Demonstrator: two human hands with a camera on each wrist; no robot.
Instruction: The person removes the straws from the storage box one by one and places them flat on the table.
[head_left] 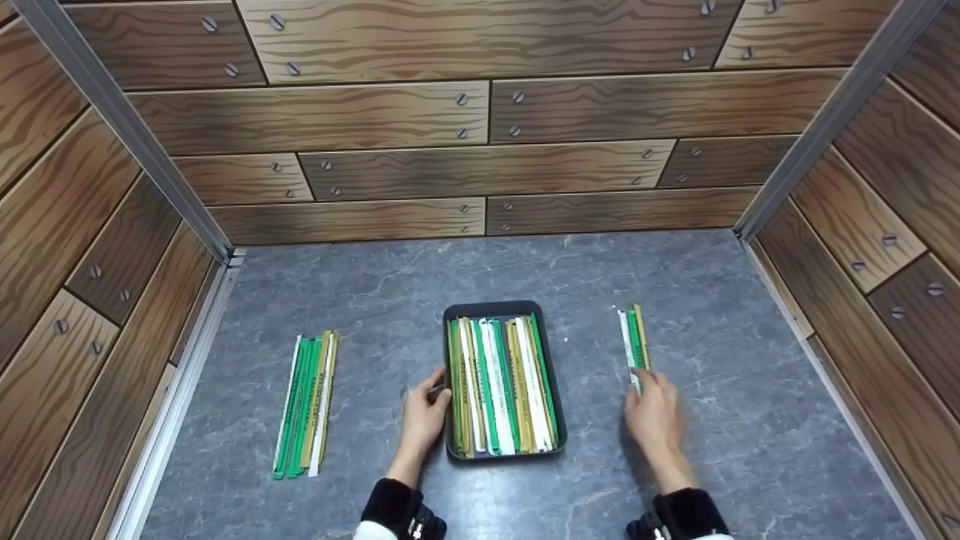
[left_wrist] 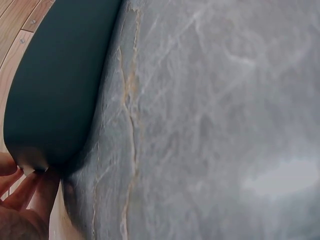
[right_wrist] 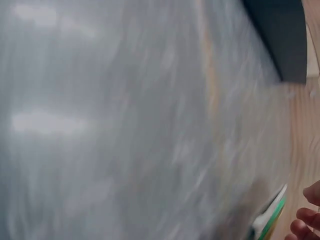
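A dark rectangular tray (head_left: 501, 309) sits mid-table, packed lengthwise with green, white and tan strips (head_left: 501, 386). A small bundle of strips (head_left: 634, 341) lies right of it, apparently three.

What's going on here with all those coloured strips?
A person sits at a grey stone-look table with a dark tray full of long green, white and tan strips. Their left hand rests against the tray's left edge. Their right hand touches the near end of a small bundle of strips lying to the right of the tray. A larger bundle lies off to the left, untouched.
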